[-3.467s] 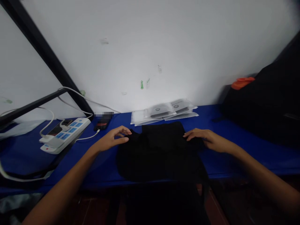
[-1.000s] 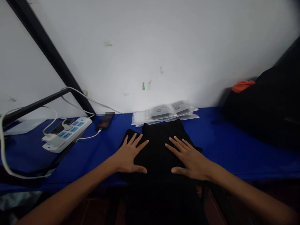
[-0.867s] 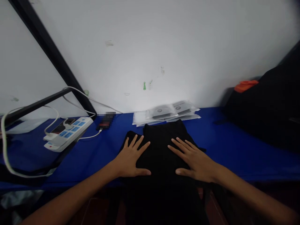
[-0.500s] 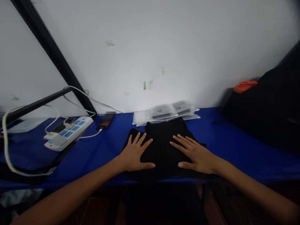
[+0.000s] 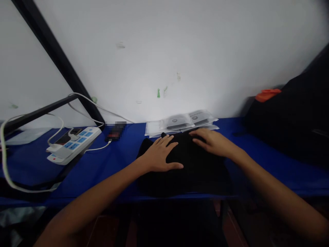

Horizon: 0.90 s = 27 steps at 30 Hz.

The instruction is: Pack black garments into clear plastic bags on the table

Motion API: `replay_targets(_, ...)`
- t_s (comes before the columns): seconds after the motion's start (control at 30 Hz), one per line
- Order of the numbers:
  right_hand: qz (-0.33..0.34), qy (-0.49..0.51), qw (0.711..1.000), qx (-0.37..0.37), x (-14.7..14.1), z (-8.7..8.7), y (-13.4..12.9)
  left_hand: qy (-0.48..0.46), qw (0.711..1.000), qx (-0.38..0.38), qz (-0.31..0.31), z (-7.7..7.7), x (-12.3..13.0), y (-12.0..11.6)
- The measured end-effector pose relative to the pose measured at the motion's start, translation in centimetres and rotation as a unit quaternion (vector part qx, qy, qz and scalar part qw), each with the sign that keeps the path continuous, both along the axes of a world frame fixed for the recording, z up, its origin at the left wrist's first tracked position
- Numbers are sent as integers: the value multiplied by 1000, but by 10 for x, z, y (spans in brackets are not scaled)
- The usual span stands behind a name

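- Our left hand (image 5: 160, 156) lies open, fingers spread, on the black cloth (image 5: 196, 168).
- Our right hand (image 5: 216, 142) is half curled at the cloth's far edge; we cannot tell whether it grips.
- The cloth sits on the blue table (image 5: 113, 171), before clear packets (image 5: 180, 121).
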State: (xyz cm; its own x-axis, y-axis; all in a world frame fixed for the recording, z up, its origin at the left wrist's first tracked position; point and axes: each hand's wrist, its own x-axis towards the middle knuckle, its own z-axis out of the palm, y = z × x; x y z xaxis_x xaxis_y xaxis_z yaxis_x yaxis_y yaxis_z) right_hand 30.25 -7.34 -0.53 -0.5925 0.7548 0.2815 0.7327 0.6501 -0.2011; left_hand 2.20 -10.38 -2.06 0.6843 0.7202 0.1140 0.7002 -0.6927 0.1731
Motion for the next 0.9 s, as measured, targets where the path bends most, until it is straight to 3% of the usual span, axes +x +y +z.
replay_targets(0.13, -64, -48, 994, 80, -10, 5, 49, 7, 1000, -24, -5, -16, 11, 23)
replay_targets(0.33, -79, -124, 981, 131, -21, -26, 90, 36, 997, -62, 0, -40, 7, 32)
replay_targets(0.53, -84, -137, 971, 176, -29, -48, 96, 29, 998, -64, 6, -41, 7, 31)
replay_targets(0.73, -112, -102, 963, 224, -29, -41, 95, 9, 999, -45, 2, -45, 7, 32)
replay_targets(0.8, -128, -83, 959, 241, -29, -34, 91, -14, 1000, -5, 11, -46, 7, 33)
replay_targets(0.9, -123, -25, 951, 282, -29, -20, 76, -91, 985, 143, 12, -38, 8, 33)
